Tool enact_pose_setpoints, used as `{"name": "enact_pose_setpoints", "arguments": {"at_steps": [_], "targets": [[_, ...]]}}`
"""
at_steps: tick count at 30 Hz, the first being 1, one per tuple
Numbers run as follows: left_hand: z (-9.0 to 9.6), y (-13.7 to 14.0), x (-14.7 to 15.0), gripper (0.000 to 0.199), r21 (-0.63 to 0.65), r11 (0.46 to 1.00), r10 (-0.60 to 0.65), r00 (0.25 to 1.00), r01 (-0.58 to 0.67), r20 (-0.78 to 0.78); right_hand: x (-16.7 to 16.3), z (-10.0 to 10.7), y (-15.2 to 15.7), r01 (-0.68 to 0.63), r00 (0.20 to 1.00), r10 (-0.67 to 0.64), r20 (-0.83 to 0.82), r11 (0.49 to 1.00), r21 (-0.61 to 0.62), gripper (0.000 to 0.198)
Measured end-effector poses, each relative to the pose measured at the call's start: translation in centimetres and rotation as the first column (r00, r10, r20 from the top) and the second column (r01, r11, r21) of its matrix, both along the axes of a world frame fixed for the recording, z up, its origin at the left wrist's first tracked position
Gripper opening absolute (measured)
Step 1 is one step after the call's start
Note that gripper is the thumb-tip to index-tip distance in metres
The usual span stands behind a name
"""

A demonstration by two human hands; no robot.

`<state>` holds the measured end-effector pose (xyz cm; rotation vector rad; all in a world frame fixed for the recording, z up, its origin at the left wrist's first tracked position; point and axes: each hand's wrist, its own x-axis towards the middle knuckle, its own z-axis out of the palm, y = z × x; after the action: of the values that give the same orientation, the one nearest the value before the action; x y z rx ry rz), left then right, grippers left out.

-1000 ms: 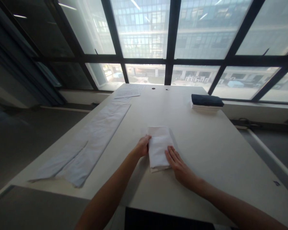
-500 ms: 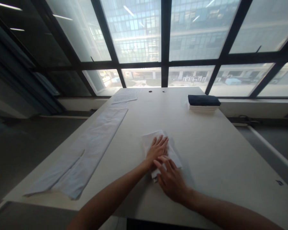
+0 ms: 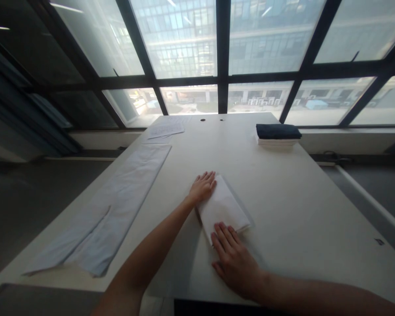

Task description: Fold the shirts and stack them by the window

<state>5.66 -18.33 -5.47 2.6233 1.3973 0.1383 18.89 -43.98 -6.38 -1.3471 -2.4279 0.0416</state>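
Note:
A folded white cloth (image 3: 222, 202) lies flat on the white table (image 3: 292, 210) in front of me, set at a slant. My left hand (image 3: 203, 188) rests flat on its far left corner, fingers stretched out. At the near edge of the cloth lies my right hand (image 3: 232, 259), its fingers spread and the fingertips touching the fabric. Neither hand grips anything. Which garment or item the cloth is, I cannot tell from its folds.
Pale trousers (image 3: 118, 206) lie lengthwise along the table's left side. Beyond them are printed paper sheets (image 3: 166, 128). At the back right, a dark folded cloth (image 3: 278, 131) tops a stack of white folded cloths (image 3: 276, 142). Large windows (image 3: 184, 44) stand behind the table.
My left hand has slid from the middle of the white cloth to its far left corner. My right hand has drawn slightly nearer and flattened, so the hands are now apart.

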Motion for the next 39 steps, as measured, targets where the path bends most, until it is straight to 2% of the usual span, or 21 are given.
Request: {"name": "enact_pose_setpoints", "arguments": {"at_steps": [5, 8, 10, 11, 13, 15, 18, 20, 21, 23, 25, 27, 28, 29, 32, 34, 37, 39], "targets": [[-0.1, 2.2, -1.0, 0.054, -0.065, 0.992, 0.110, 0.993, -0.107, 0.032, -0.1, -0.9, 0.3, 0.048, 0.999, -0.048, -0.003, 0.993, 0.106, 0.050], [-0.5, 1.4, -1.8, 0.052, -0.079, 0.986, 0.156, 0.982, -0.149, 0.104, 1.4, -0.5, 1.5, 0.091, 0.995, -0.087, -0.055, 0.993, 0.075, 0.033], [-1.1, 0.0, -2.4, 0.051, -0.076, 0.989, 0.136, 0.975, -0.125, 0.173, 3.8, 0.0, 2.6, 0.138, 0.987, -0.134, -0.093, 0.990, 0.036, 0.024], [-1.5, -1.0, -2.7, 0.052, -0.071, 0.992, 0.115, 0.972, -0.103, 0.205, 5.5, 0.2, 3.3, 0.186, 0.977, -0.183, -0.108, 0.982, 0.021, 0.027], [-2.4, -3.1, -3.2, 0.055, -0.059, 0.997, 0.070, 0.965, -0.056, 0.251, 9.2, 0.5, 4.8, 0.318, 0.939, -0.311, -0.147, 0.948, 0.022, 0.033], [-3.0, -5.2, -3.6, 0.059, -0.050, 0.998, 0.048, 0.957, -0.035, 0.286, 12.9, 0.6, 6.3, 0.417, 0.885, -0.414, -0.215, 0.908, -0.032, 0.033], [-2.4, -7.4, -3.7, 0.056, -0.023, 0.995, 0.097, 0.921, -0.096, 0.376, 16.8, 0.8, 8.3, 0.560, 0.720, -0.581, -0.380, 0.810, -0.177, 0.037], [-1.1, -8.3, -3.5, 0.052, 0.047, 0.989, 0.110, 0.899, -0.143, 0.425, 18.0, 0.9, 9.1, 0.591, 0.549, -0.666, -0.504, 0.736, -0.330, 0.041], [-0.3, -8.7, -3.2, 0.051, 0.099, 0.987, 0.071, 0.905, -0.123, 0.420, 18.2, 1.0, 9.2, 0.569, 0.454, -0.695, -0.558, 0.707, -0.419, 0.042], [1.3, -9.4, -2.4, 0.049, 0.198, 0.980, -0.099, 0.940, 0.034, 0.327, 18.1, 1.2, 8.9, 0.451, 0.262, -0.734, -0.627, 0.668, -0.592, 0.042], [2.2, -10.0, -1.3, 0.052, 0.223, 0.941, -0.297, 0.939, 0.256, 0.175, 17.6, 1.6, 8.0, 0.297, 0.090, -0.758, -0.646, 0.640, -0.709, 0.039], [2.4, -10.5, 0.1, 0.056, 0.202, 0.903, -0.397, 0.915, 0.378, 0.065, 17.0, 2.3, 6.9, 0.164, -0.022, -0.770, -0.638, 0.627, -0.762, 0.035], [2.2, -10.6, 0.8, 0.057, 0.196, 0.897, -0.409, 0.912, 0.395, 0.033, 16.7, 2.6, 6.4, 0.108, -0.044, -0.770, -0.637, 0.630, -0.769, 0.031], [2.0, -10.7, 1.5, 0.058, 0.194, 0.897, -0.408, 0.913, 0.398, 0.012, 16.5, 3.0, 6.1, 0.057, -0.045, -0.765, -0.642, 0.640, -0.766, 0.028], [1.3, -10.6, 3.2, 0.057, 0.216, 0.894, -0.397, 0.918, 0.392, -0.024, 16.3, 3.8, 6.3, -0.069, 0.020, -0.736, -0.677, 0.675, -0.735, 0.021], [0.9, -10.6, 4.1, 0.059, 0.228, 0.887, -0.403, 0.914, 0.403, -0.047, 16.4, 4.0, 7.2, -0.115, 0.058, -0.745, -0.665, 0.657, -0.745, 0.020], [0.6, -10.9, 5.4, 0.064, 0.234, 0.887, -0.394, 0.917, 0.398, -0.065, 16.6, 3.9, 8.7, -0.145, 0.147, -0.776, -0.614, 0.597, -0.789, 0.021], [0.3, -11.2, 6.1, 0.069, 0.241, 0.891, -0.383, 0.922, 0.384, -0.056, 16.3, 3.7, 9.3, -0.166, 0.214, -0.761, -0.612, 0.589, -0.791, 0.024]]}}
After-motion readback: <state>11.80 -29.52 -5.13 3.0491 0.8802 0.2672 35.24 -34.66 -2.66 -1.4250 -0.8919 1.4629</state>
